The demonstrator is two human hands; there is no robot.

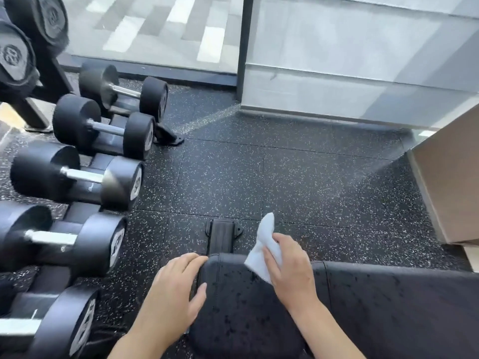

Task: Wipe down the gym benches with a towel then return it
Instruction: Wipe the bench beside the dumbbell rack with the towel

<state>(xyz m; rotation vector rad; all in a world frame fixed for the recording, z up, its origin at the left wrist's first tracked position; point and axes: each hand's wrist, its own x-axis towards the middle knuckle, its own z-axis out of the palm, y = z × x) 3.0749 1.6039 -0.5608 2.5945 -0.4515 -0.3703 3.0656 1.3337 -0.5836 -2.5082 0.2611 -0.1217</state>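
Observation:
A black padded gym bench (233, 312) fills the bottom middle of the head view, its surface dotted with droplets. A second black pad (401, 307) lies to its right. My right hand (290, 265) grips a white towel (267, 244) at the far end of the bench pad, with one corner of the towel sticking up past the pad's edge. My left hand (173, 288) rests on the pad's left edge, fingers spread around it, holding no towel. The bench's black foot (223, 234) juts out onto the floor just beyond the pad.
A low rack of black dumbbells (85, 182) runs along the left side, close to my left arm. Speckled black rubber flooring (298, 177) stretches ahead to a glass wall (350, 60). A tan box or cabinet (451, 182) stands at the right edge.

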